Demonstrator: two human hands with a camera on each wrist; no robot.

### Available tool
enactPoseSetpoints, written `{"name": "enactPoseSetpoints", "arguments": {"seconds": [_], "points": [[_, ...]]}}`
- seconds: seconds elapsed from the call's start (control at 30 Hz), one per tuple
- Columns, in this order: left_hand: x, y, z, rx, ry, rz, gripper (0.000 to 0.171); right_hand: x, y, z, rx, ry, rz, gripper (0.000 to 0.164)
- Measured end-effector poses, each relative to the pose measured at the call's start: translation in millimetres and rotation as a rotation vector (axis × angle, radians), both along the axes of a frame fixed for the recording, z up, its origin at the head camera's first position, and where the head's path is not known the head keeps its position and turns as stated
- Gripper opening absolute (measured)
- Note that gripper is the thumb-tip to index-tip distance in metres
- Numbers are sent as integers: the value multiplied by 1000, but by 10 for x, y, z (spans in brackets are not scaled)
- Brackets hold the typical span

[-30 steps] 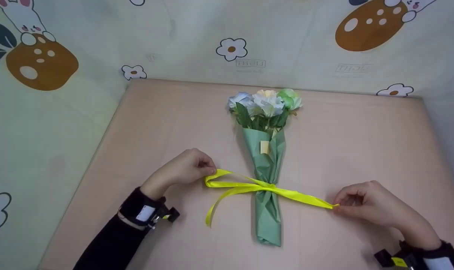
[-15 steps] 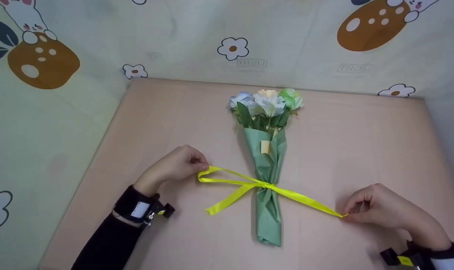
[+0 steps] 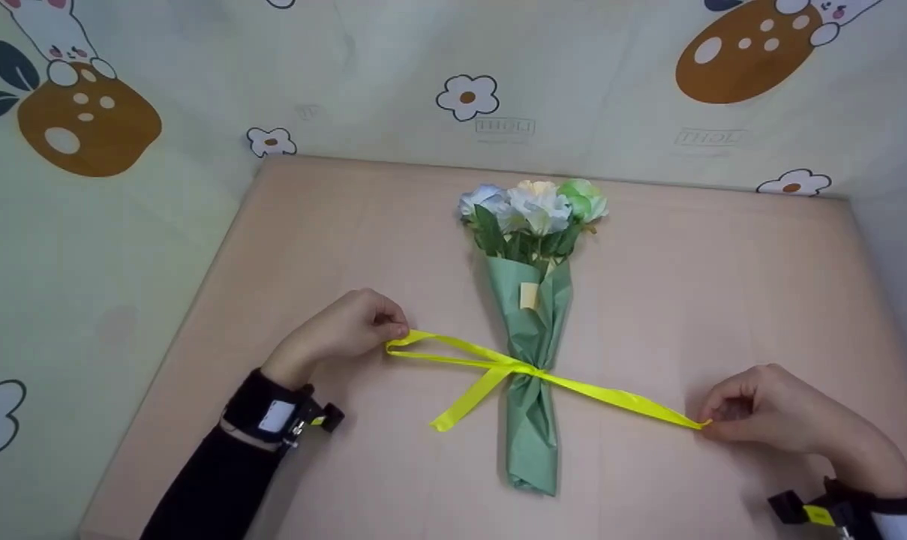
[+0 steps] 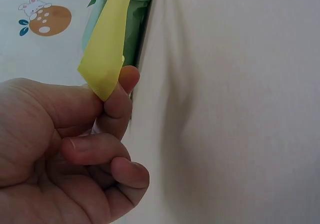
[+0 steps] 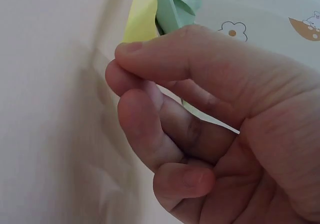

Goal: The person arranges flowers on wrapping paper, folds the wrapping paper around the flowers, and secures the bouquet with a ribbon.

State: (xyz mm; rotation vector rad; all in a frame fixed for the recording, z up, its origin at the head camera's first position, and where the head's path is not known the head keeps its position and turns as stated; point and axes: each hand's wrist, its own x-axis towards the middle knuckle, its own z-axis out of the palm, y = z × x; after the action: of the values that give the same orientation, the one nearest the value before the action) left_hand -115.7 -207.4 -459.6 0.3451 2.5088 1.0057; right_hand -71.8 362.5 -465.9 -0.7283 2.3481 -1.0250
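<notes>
A bouquet of pale blue, white and green flowers (image 3: 537,208) lies on the table in green wrapping paper (image 3: 532,442). Round its narrow waist runs a yellow ribbon (image 3: 611,397), gathered at a knot at the front. On the left, my left hand (image 3: 352,322) pinches a folded loop of the ribbon between thumb and finger; the left wrist view shows the ribbon's fold (image 4: 107,64) at the fingertips. Over on the right, my right hand (image 3: 779,412) pinches the ribbon's other end, drawn out straight. A short loose tail (image 3: 464,405) hangs down left of the knot.
The bouquet rests on a pinkish-beige tabletop (image 3: 333,225). Behind and to the left stands a pale covering (image 3: 363,75) printed with rabbits, brown fruit and flowers. Both wrists wear black bands with small cameras.
My hands have moved apart, left hand to the left and right hand to the right. The ribbon is tauter, its left loop has narrowed, and the loose tail has shortened toward the knot.
</notes>
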Motion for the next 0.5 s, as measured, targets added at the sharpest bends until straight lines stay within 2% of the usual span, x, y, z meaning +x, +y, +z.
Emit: {"name": "enactPoseSetpoints", "arguments": {"seconds": [0.2, 0.3, 0.4, 0.5], "points": [[5, -15, -5, 14, 19, -72, 17, -29, -27, 14, 89, -5, -67, 15], [14, -7, 1, 38, 17, -138, 19, -43, -34, -1, 92, -1, -71, 19], [17, -12, -4, 58, 26, -195, 35, -49, -20, -15, 81, 8, -60, 22], [24, -40, -13, 61, 30, -216, 56, -50, -2, -26, 62, 27, -51, 19]]}}
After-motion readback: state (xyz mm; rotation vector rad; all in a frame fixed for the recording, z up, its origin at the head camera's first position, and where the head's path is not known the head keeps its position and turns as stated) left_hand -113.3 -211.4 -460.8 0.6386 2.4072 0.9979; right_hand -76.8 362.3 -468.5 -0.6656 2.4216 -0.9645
